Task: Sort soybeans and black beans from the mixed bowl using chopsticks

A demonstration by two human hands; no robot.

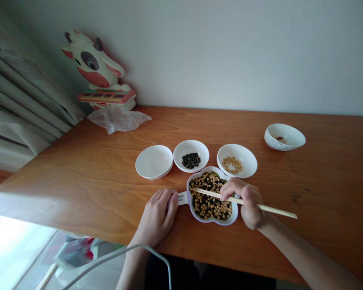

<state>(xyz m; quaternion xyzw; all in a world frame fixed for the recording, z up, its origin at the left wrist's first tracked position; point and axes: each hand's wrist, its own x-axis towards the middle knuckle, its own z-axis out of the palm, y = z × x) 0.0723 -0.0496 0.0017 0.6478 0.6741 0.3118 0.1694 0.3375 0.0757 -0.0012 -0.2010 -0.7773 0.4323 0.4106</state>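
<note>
A scalloped white tray with a purple rim [235, 213] is full of mixed yellow and black beans [210, 199]. My left hand [160, 211] is closed around the tray's handle [182, 198], which carries a printed label. In my right hand [245, 199] is a pair of wooden chopsticks [275, 210], their tips reaching into the beans at the tray's left side. Just beyond the tray stand three white bowls: a left bowl [153, 161] with nothing visible inside, a middle bowl [191, 146] with black beans [191, 160], and a right bowl [249, 163] with yellow beans [232, 165].
Another white bowl [286, 137] with a few small brownish bits stands at the back right. At the back left are a cow-shaped toy keyboard [104, 74] and a crumpled clear plastic bag [119, 119]. A pale cable [109, 256] crosses near my left forearm.
</note>
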